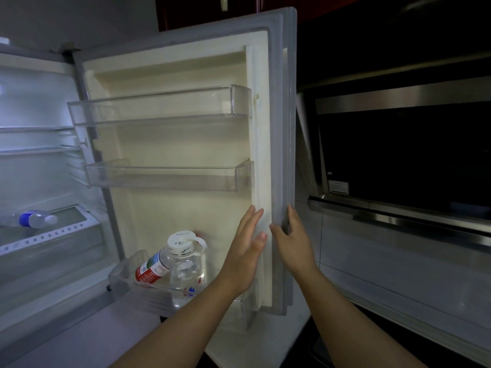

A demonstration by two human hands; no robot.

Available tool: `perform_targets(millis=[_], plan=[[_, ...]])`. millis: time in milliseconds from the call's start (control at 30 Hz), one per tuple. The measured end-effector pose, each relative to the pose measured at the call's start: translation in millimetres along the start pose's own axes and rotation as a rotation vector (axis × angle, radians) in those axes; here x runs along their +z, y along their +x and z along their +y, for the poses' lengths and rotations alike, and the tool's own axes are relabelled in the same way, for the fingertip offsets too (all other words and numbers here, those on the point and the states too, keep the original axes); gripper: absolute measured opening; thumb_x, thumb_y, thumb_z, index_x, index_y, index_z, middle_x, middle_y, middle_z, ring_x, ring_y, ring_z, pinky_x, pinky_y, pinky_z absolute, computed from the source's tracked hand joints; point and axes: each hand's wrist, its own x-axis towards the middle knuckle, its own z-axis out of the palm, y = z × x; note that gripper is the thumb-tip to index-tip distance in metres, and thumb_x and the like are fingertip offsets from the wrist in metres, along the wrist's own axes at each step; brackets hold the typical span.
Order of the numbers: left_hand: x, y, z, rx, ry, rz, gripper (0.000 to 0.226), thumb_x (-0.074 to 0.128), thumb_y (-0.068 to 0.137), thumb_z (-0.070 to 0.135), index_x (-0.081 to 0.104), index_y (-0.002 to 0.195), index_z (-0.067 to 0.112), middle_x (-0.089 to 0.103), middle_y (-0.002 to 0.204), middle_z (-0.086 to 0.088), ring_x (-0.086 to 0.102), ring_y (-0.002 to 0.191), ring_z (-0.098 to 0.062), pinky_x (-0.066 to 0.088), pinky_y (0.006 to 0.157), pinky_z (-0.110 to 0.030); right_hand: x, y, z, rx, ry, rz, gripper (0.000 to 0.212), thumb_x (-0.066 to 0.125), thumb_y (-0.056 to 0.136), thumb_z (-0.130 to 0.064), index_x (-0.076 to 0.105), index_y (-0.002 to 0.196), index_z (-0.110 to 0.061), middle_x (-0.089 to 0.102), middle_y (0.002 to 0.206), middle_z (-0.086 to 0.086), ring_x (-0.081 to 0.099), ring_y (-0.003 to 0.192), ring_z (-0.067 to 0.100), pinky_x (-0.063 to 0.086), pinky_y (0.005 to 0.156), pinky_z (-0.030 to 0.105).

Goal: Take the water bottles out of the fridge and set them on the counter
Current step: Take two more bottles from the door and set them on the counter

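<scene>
At the door's free edge, the right hand [291,243] is wrapping its fingers around the grey-trimmed white fridge door [186,144], while the left hand [245,245] is lying flat and spread against the inner lining, gripping nothing. Steadying the door fully open seems wise. Below, the clear white-capped jug [186,261] and leaning red-labelled bottle [151,269] are sitting in the lowest clear door bin [122,274]; farther in, a blue-labelled bottle [37,218] is lying on the fridge shelf [53,239].

Dim kitchen, fridge-lit left, edges bowed
</scene>
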Motion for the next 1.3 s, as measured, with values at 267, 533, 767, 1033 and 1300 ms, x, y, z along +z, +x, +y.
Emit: perform_targets(millis=[267, 533, 767, 1033, 1300], plan=[[2, 6, -4, 0.0, 0.004, -0.013, 0.058, 0.032, 0.081, 0.072, 0.036, 0.134, 0.051, 0.015, 0.158, 0.026, 0.011, 0.144, 0.015, 0.016, 0.107, -0.003, 2, 10, 3, 0.027, 0.047, -0.005, 0.079, 0.057, 0.097, -0.046, 0.013, 0.161, -0.028, 0.017, 0.168, -0.006, 0.022, 0.152, 0.016, 0.025, 0.123, 0.042], [3, 7, -6, 0.015, 0.037, -0.028, 0.052, 0.033, 0.082, 0.07, 0.038, 0.131, 0.053, 0.013, 0.16, 0.024, 0.01, 0.146, 0.011, 0.016, 0.109, -0.008, 2, 10, 5, 0.016, 0.022, -0.017, 0.079, 0.058, 0.098, -0.043, 0.012, 0.161, -0.028, 0.016, 0.168, -0.006, 0.021, 0.153, 0.016, 0.024, 0.123, 0.04], [-8, 10, 1, -0.034, 0.099, -0.093, 0.077, 0.034, 0.078, 0.072, 0.038, 0.145, 0.035, 0.014, 0.16, 0.019, 0.013, 0.14, 0.014, 0.016, 0.114, -0.018, 2, 9, 4, 0.019, -0.041, -0.025, 0.084, 0.06, 0.096, -0.044, 0.008, 0.161, -0.027, 0.011, 0.169, -0.006, 0.016, 0.154, 0.015, 0.021, 0.124, 0.041], [-36, -1, 7, 0.022, 0.184, -0.026, 0.073, 0.034, 0.084, 0.065, 0.044, 0.144, 0.024, 0.041, 0.153, 0.006, 0.033, 0.142, -0.002, 0.023, 0.118, -0.024, 22, -30, -27, -0.124, -0.05, 0.176, 0.073, 0.059, 0.096, -0.033, 0.021, 0.159, -0.025, 0.005, 0.169, 0.0, 0.009, 0.155, 0.018, 0.017, 0.123, 0.038], [-107, -32, -21, 0.001, 0.188, 0.188, 0.064, 0.038, 0.089, 0.056, 0.059, 0.131, 0.012, 0.064, 0.13, -0.001, 0.056, 0.125, -0.008, 0.041, 0.106, -0.021, 89, -61, -56, -0.264, 0.025, -0.015, 0.073, 0.062, 0.095, -0.029, 0.024, 0.157, -0.027, 0.012, 0.168, -0.004, 0.012, 0.152, 0.008, 0.012, 0.113, 0.018]])
